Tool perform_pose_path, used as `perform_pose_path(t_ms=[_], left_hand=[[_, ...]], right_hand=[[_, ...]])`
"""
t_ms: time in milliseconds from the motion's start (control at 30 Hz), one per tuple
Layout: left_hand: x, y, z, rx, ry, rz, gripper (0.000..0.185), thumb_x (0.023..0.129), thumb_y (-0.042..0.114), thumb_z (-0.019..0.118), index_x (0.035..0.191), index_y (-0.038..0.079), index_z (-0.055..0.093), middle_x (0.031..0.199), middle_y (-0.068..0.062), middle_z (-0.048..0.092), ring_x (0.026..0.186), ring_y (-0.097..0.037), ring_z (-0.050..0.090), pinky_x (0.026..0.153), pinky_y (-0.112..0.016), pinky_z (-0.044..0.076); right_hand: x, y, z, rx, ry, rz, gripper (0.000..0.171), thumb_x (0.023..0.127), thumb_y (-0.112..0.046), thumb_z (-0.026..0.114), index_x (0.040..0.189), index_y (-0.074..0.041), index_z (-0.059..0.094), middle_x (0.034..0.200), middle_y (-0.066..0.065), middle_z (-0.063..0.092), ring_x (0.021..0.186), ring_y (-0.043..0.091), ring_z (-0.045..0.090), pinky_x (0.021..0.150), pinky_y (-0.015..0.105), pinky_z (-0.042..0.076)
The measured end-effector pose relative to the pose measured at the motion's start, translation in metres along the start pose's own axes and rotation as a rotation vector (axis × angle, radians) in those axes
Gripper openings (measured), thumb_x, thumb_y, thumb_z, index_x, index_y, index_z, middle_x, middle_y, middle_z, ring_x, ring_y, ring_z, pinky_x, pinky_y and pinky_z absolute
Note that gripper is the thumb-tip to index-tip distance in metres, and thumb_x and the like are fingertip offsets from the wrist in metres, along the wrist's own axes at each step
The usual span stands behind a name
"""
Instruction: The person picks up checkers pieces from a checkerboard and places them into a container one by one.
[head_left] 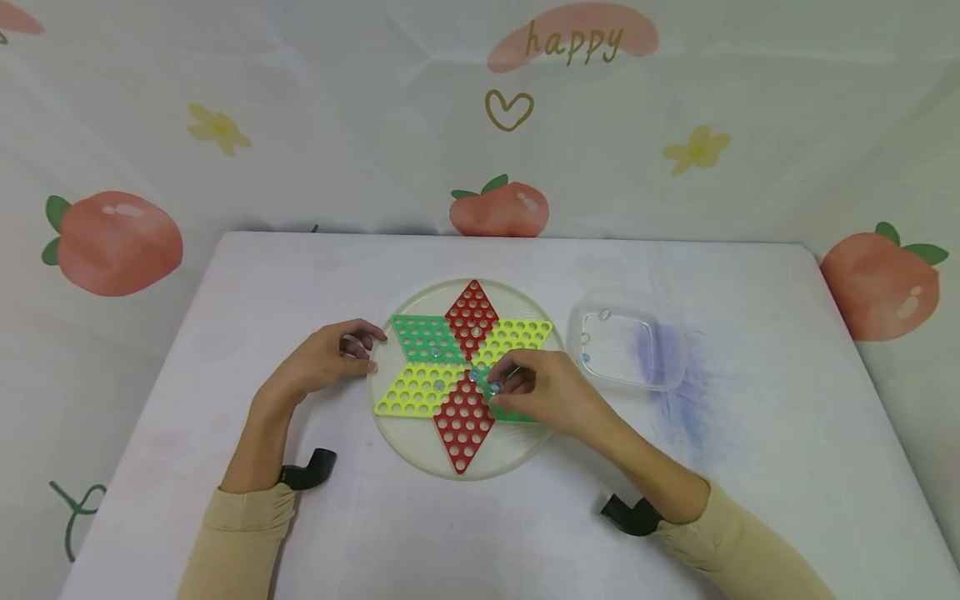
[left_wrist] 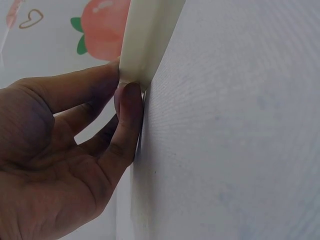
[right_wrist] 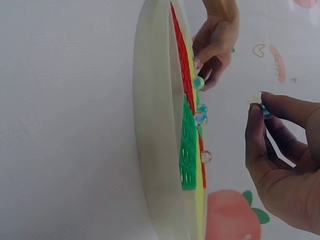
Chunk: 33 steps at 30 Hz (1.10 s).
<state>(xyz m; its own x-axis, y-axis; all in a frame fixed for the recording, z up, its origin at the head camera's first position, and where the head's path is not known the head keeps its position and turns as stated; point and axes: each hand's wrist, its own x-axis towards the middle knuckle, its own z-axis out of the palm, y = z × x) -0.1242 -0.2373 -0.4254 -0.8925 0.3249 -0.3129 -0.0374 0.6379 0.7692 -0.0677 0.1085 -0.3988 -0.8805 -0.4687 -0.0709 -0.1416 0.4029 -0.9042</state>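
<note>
left hand [head_left: 322, 358] pinching left rim of round checkers board [head_left: 408, 446] at table [head_left: 225, 283] centre, keeping steady. right hand [head_left: 543, 387] fingertips grasping marble [right_wrist: 263, 109] above middle holes, for precise drop. clear tub [head_left: 630, 348] right.

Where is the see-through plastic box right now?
In the head view, the clear box sits on the table, just right of the round star board, beside the right hand.

White table [head_left: 187, 400] before peach-printed, seemingly fabric backdrop [head_left: 112, 242].
</note>
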Motion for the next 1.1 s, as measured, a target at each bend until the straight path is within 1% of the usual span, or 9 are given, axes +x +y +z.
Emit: perform_pose_path(t_ms=[233, 367, 533, 733, 967, 1100], left_hand=[[0.001, -0.002, 0.000, -0.015, -0.004, 0.008, 0.039, 0.086, 0.004, 0.074, 0.123, 0.006, 0.063, 0.106, -0.012, 0.062, 0.092, -0.024, 0.054, 0.077, -0.028, 0.044], [0.000, -0.002, 0.000, -0.011, -0.003, 0.002, 0.039, 0.086, 0.004, 0.074, 0.123, 0.006, 0.063, 0.106, -0.012, 0.062, 0.092, -0.024, 0.055, 0.077, -0.028, 0.044], [0.000, -0.002, 0.000, -0.012, -0.005, 0.000, 0.039, 0.086, 0.004, 0.074, 0.123, 0.006, 0.062, 0.106, -0.012, 0.062, 0.092, -0.024, 0.055, 0.077, -0.028, 0.044], [0.001, -0.002, 0.000, -0.008, -0.004, -0.005, 0.040, 0.086, 0.004, 0.074, 0.124, 0.006, 0.062, 0.106, -0.012, 0.062, 0.092, -0.024, 0.055, 0.078, -0.029, 0.044], [0.001, -0.002, 0.000, -0.001, -0.002, -0.008, 0.039, 0.085, 0.004, 0.074, 0.123, 0.007, 0.063, 0.104, -0.012, 0.062, 0.092, -0.024, 0.055, 0.078, -0.030, 0.044], [0.001, -0.001, 0.000, 0.000, -0.001, -0.008, 0.039, 0.086, 0.004, 0.074, 0.123, 0.006, 0.063, 0.104, -0.012, 0.062, 0.092, -0.024, 0.055, 0.078, -0.030, 0.044]], right_hand=[[-0.002, -0.002, -0.008, 0.017, 0.048, 0.034, 0.018, 0.081, -0.007, 0.081, 0.097, -0.010, 0.073, 0.086, -0.002, 0.070, 0.079, 0.013, 0.067, 0.073, 0.028, 0.055], [-0.002, -0.001, -0.014, 0.037, 0.057, 0.045, 0.017, 0.083, -0.009, 0.080, 0.097, -0.012, 0.073, 0.088, -0.001, 0.070, 0.080, 0.014, 0.067, 0.074, 0.028, 0.055], [-0.005, 0.002, -0.022, 0.050, 0.073, 0.062, 0.018, 0.083, -0.009, 0.080, 0.100, -0.010, 0.072, 0.091, 0.001, 0.071, 0.083, 0.016, 0.067, 0.075, 0.028, 0.055], [-0.009, 0.005, -0.032, 0.095, 0.107, 0.092, 0.020, 0.083, -0.007, 0.079, 0.101, -0.007, 0.070, 0.095, 0.004, 0.071, 0.086, 0.018, 0.068, 0.076, 0.028, 0.055], [-0.013, 0.010, -0.040, 0.097, 0.159, 0.079, 0.019, 0.084, -0.006, 0.078, 0.101, -0.008, 0.071, 0.097, 0.005, 0.073, 0.086, 0.016, 0.071, 0.076, 0.027, 0.054], [-0.015, 0.014, -0.045, 0.111, 0.196, 0.069, 0.020, 0.083, -0.007, 0.079, 0.102, -0.007, 0.072, 0.097, 0.007, 0.073, 0.086, 0.016, 0.071, 0.075, 0.026, 0.054]])
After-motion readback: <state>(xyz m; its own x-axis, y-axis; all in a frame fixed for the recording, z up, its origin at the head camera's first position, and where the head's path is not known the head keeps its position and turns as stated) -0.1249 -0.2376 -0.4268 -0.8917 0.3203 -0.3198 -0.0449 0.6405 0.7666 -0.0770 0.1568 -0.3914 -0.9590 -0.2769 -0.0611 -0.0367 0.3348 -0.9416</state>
